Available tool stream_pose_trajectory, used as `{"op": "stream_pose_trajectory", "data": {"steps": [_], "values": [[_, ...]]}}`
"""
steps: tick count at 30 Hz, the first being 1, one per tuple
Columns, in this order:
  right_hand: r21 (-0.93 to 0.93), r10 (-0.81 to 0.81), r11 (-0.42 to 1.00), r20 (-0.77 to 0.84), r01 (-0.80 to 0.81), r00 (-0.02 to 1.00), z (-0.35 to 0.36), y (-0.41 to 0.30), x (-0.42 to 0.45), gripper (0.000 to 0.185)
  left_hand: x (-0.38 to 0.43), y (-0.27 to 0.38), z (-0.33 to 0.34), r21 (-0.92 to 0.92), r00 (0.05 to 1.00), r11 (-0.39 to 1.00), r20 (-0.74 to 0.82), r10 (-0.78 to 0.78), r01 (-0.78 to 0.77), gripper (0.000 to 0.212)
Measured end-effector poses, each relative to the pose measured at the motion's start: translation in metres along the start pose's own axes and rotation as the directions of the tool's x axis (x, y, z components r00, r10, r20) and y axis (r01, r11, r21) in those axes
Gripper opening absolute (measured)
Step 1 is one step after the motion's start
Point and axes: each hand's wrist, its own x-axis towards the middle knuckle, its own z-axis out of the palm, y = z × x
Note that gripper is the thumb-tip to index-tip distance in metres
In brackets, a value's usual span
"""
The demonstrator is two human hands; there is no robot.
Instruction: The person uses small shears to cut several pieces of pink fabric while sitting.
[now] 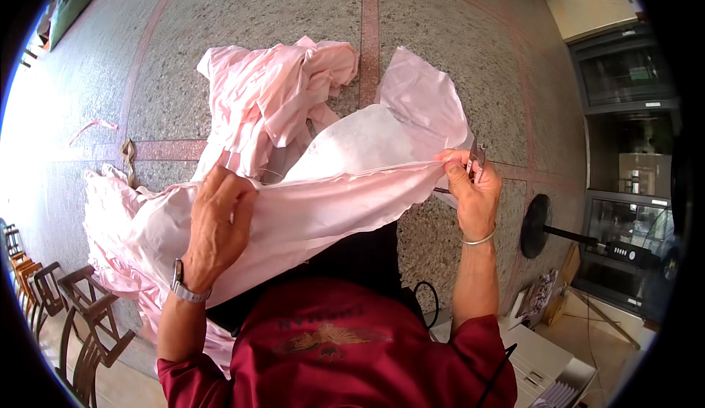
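A long piece of pale pink fabric (330, 204) lies across my lap, with a seam or folded edge running between my two hands. My left hand (220, 218), with a watch (184, 284) at the wrist, pinches that upper edge. At the right, my right hand (471, 187) grips the far end of the edge between thumb and fingertip. Small metal snips or scissors (477, 163) are also tucked in its fingers. Beyond the edge, a paler panel (358, 138) spreads towards the floor. A crumpled pink heap (275, 88) lies ahead, and more gathered fabric (110, 220) hangs at my left.
Wooden chairs (91, 309) stand at the lower left. On the right are a pedestal fan's round base (536, 226), dark glass-fronted cabinets (628, 154) and a pale box-like unit (537, 353). A strap (128, 157) and a pink scrap (96, 124) lie on the terrazzo floor.
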Motion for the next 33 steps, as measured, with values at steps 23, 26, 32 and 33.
{"op": "stream_pose_trajectory", "data": {"steps": [23,26,32,33], "values": [[-0.045,-0.05,0.998,0.021,0.051,0.999,-0.007,0.002,-0.002,0.006,0.06,0.043,0.031,-0.302,0.954,0.945,0.297,-0.033,0.127,0.011],[0.005,-0.075,0.997,0.02,0.075,0.997,-0.001,-0.007,0.001,0.008,0.059,0.05,0.025,-0.313,0.92,0.935,0.391,-0.032,0.165,0.013],[0.021,-0.115,0.993,-0.015,0.115,0.993,0.007,-0.012,0.008,0.011,0.048,0.052,0.03,-0.461,0.955,0.883,0.291,0.063,0.082,0.018],[0.02,-0.114,0.993,-0.015,0.115,0.993,0.008,-0.011,0.009,0.011,0.043,0.053,0.031,-0.462,0.954,0.883,0.292,0.064,0.082,0.018]]}}
